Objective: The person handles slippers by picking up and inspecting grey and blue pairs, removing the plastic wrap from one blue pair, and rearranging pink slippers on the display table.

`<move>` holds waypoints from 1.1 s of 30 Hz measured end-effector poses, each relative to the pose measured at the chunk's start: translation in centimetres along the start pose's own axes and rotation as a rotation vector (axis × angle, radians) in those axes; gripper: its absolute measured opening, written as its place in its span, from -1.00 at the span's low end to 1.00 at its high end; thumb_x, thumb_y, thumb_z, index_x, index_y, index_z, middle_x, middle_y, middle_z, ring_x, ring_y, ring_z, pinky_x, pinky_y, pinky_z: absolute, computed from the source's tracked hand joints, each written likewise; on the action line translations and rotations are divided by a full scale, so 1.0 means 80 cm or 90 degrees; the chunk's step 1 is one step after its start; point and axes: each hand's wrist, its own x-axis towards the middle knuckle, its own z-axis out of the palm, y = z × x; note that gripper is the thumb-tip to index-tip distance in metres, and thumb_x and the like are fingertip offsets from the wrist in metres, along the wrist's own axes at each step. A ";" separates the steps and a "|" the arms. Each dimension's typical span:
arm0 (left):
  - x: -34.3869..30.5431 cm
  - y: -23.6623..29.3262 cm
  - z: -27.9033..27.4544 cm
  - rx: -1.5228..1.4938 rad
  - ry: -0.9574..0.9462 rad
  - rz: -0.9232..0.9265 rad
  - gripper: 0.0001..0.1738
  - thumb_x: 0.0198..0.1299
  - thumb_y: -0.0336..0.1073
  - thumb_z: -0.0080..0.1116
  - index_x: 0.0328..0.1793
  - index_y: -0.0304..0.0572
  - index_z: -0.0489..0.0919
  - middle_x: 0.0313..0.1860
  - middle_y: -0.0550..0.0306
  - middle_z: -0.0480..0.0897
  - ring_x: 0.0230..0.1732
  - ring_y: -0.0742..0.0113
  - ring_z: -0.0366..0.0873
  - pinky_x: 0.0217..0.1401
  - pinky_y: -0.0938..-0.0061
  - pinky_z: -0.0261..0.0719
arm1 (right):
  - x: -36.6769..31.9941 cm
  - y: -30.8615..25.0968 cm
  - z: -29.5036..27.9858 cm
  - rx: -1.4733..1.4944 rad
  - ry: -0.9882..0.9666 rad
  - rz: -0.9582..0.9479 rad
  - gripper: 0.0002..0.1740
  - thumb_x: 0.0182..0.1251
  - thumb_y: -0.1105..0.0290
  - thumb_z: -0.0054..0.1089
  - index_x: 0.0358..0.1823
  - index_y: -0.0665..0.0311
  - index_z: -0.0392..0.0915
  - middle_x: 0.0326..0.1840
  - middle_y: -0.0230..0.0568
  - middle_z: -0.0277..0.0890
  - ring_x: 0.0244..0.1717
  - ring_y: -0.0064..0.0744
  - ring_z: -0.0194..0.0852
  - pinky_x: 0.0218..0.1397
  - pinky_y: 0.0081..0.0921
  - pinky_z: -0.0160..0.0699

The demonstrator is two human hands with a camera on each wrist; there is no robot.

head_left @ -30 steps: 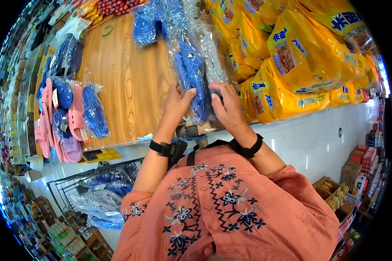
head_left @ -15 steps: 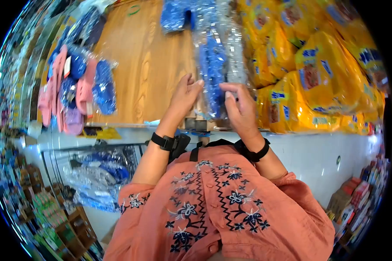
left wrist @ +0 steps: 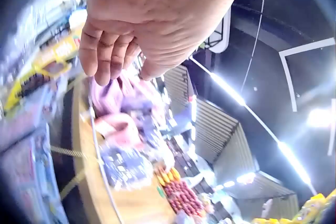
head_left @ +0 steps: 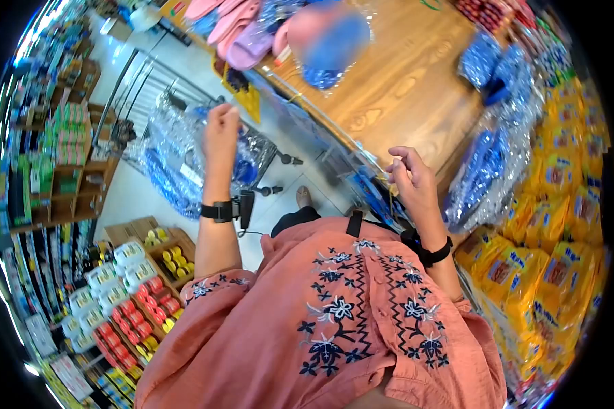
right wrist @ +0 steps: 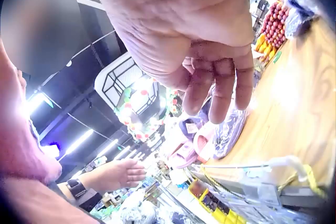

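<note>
My left hand [head_left: 222,133] hangs in the air above a wire cart of plastic-wrapped slippers [head_left: 177,157], fingers loosely bent around nothing. My right hand [head_left: 415,180] is by the front edge of the wooden table [head_left: 382,95], fingers relaxed and holding nothing. To its right lie blue slippers in clear plastic [head_left: 481,163], apart from the fingers. Pink slippers [head_left: 235,27] and a blue wrapped pair [head_left: 324,75] rest at the table's left end. Both wrist views show the hands with bent fingers and nothing in them.
Yellow bags [head_left: 552,266] are stacked on the right. The cart's wire frame [head_left: 133,82] stands left of the table on the pale floor. Shelves with boxed goods [head_left: 75,136] and red packs [head_left: 133,320] line the left.
The view has turned left, bringing the cart nearer the middle. My left hand has moved from beside the blue wrapped slippers to over the cart. The right hand has drawn away from those slippers.
</note>
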 end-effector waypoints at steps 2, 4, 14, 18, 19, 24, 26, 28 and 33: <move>0.006 -0.043 -0.069 0.098 0.116 0.007 -0.53 0.41 -0.11 0.26 0.24 -0.33 0.58 -0.05 -0.03 0.70 -0.08 0.31 0.66 -0.01 0.42 0.62 | 0.017 0.001 0.024 -0.021 -0.032 -0.056 -0.77 0.54 0.48 0.07 0.13 0.36 0.53 -0.31 -0.12 0.68 -0.25 -0.44 0.69 -0.11 -0.49 0.61; 0.009 -0.077 -0.129 0.179 0.198 0.001 -0.44 0.38 -0.06 0.29 0.26 -0.42 0.55 0.02 -0.14 0.68 -0.02 0.17 0.66 0.08 0.34 0.61 | 0.035 0.006 0.046 -0.029 -0.062 -0.090 -0.74 0.52 0.48 0.07 0.15 0.37 0.51 -0.31 -0.09 0.67 -0.23 -0.40 0.69 -0.12 -0.48 0.61; 0.041 -0.115 -0.154 0.361 0.152 -0.122 0.29 0.02 0.38 0.44 0.56 -0.59 0.21 0.46 -0.61 0.35 0.55 -0.39 0.27 0.48 0.03 0.41 | 0.083 -0.038 0.149 -0.088 -0.213 -0.106 -0.74 0.48 0.44 0.14 0.12 0.37 0.54 -0.31 -0.06 0.66 -0.28 -0.41 0.66 -0.18 -0.43 0.59; 0.056 -0.094 -0.123 0.492 0.092 -0.242 0.46 -0.05 0.37 0.51 0.71 -0.39 -0.07 0.55 -0.67 0.17 0.50 -0.65 0.23 0.46 -0.07 0.44 | 0.088 -0.054 0.173 -0.083 -0.233 -0.133 -0.73 0.48 0.43 0.16 0.12 0.36 0.54 -0.30 -0.05 0.67 -0.29 -0.34 0.69 -0.19 -0.42 0.59; 0.060 -0.095 -0.123 0.494 0.076 -0.253 0.46 -0.04 0.35 0.51 0.72 -0.35 -0.11 0.55 -0.69 0.14 0.48 -0.69 0.23 0.43 -0.10 0.46 | 0.088 -0.057 0.176 -0.078 -0.233 -0.139 -0.73 0.47 0.43 0.16 0.12 0.35 0.54 -0.30 -0.04 0.68 -0.29 -0.32 0.70 -0.19 -0.42 0.60; 0.073 -0.098 -0.135 0.508 0.005 -0.296 0.40 0.04 0.20 0.48 0.74 -0.29 -0.21 0.52 -0.73 0.14 0.35 -0.67 0.40 0.35 -0.10 0.54 | 0.089 -0.049 0.189 -0.071 -0.239 -0.107 -0.72 0.49 0.41 0.14 0.13 0.37 0.54 -0.27 -0.02 0.70 -0.27 -0.28 0.73 -0.17 -0.39 0.61; 0.068 -0.093 -0.142 0.488 0.029 -0.289 0.34 0.07 0.12 0.45 0.73 -0.29 -0.20 0.49 -0.71 0.19 0.27 -0.61 0.49 0.32 -0.06 0.56 | 0.092 -0.044 0.191 -0.070 -0.242 -0.102 -0.72 0.50 0.40 0.13 0.13 0.39 0.54 -0.25 -0.02 0.71 -0.26 -0.28 0.73 -0.15 -0.40 0.62; 0.062 -0.092 -0.149 0.478 0.056 -0.276 0.29 0.10 0.06 0.42 0.73 -0.30 -0.19 0.46 -0.69 0.23 0.21 -0.55 0.55 0.29 -0.04 0.58 | 0.094 -0.040 0.193 -0.057 -0.242 -0.101 -0.71 0.51 0.39 0.11 0.13 0.40 0.53 -0.24 -0.02 0.71 -0.24 -0.29 0.74 -0.13 -0.41 0.63; 0.044 -0.087 -0.171 0.459 0.105 -0.259 0.20 0.14 0.01 0.32 0.72 -0.35 -0.15 0.37 -0.66 0.32 0.16 -0.52 0.58 0.26 -0.03 0.58 | 0.101 -0.042 0.199 -0.048 -0.267 -0.083 -0.71 0.51 0.39 0.10 0.14 0.41 0.53 -0.23 -0.03 0.71 -0.20 -0.30 0.74 -0.09 -0.42 0.63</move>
